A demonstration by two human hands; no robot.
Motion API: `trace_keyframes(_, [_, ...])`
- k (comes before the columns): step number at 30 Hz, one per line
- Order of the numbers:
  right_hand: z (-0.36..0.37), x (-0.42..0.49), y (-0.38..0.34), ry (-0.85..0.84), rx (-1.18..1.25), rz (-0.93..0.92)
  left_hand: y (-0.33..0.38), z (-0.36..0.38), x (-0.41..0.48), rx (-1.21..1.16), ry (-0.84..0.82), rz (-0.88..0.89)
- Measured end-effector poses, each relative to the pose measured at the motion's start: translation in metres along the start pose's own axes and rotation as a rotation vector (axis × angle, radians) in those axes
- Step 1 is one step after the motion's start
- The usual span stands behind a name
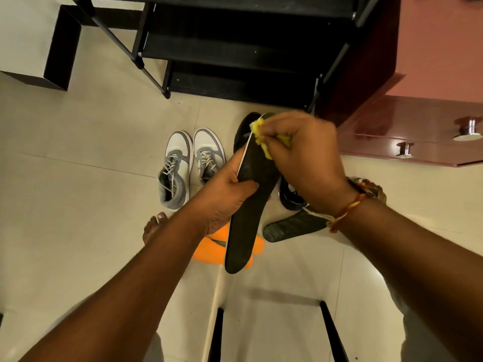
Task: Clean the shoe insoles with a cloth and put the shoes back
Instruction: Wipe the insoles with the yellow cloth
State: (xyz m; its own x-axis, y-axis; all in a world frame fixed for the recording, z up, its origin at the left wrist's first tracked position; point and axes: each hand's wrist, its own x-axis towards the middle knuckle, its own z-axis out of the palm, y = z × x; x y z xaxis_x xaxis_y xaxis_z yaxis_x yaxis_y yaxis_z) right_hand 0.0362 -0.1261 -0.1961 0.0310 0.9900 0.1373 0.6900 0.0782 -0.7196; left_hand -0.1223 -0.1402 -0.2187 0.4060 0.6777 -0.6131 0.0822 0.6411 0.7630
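Just left of my left grip (227, 189) a pair of grey-and-white sneakers (180, 165) stood side by side. Beyond my right grip (305, 152) a black shoe (243, 131) lay half hidden behind the insole (251, 205). Below that grip a dark sole (292, 226) faced up. An orange thing (209, 249) lay under the insole's near end. Pale floor tiles (78, 152) ran to a black shoe rack (235, 48) ahead and a reddish drawer cabinet (418, 100) on the right. My left grip clasped the insole at its middle. My right grip pinched a yellow cloth (261, 142) against its far end.
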Motion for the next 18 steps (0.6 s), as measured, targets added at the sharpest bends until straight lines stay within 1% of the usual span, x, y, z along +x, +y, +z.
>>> trace_keyframes(1, [0.002, -0.002, -0.005, -0.020, 0.017, -0.034, 0.000, -0.001, 0.001, 0.007, 0.003, 0.001])
trace_keyframes(3, [0.001, 0.001, -0.001, -0.021, 0.017, -0.031, 0.001, -0.002, 0.001, 0.004, 0.006, 0.010])
trace_keyframes(7, [-0.008, 0.012, 0.020, 0.055, -0.036, 0.112, 0.004, 0.001, -0.001, -0.045, -0.004, 0.022])
trace_keyframes(8, [-0.006, 0.010, 0.018, 0.053, -0.037, 0.112, 0.004, 0.001, -0.001, -0.055, -0.002, 0.017])
trace_keyframes(12, [0.012, -0.013, -0.013, -0.056, 0.054, -0.069, 0.004, -0.002, 0.001, -0.068, 0.028, 0.040])
trace_keyframes(14, [0.016, -0.017, -0.014, -0.107, 0.062, -0.121, 0.005, -0.003, 0.001, -0.088, 0.023, 0.073])
trace_keyframes(16, [0.014, -0.010, 0.000, -0.073, 0.007, -0.094, 0.008, -0.004, 0.002, -0.145, 0.013, 0.081])
trace_keyframes(18, [0.009, 0.001, 0.014, -0.022, -0.050, -0.016, 0.011, -0.006, 0.001, -0.176, 0.015, 0.084])
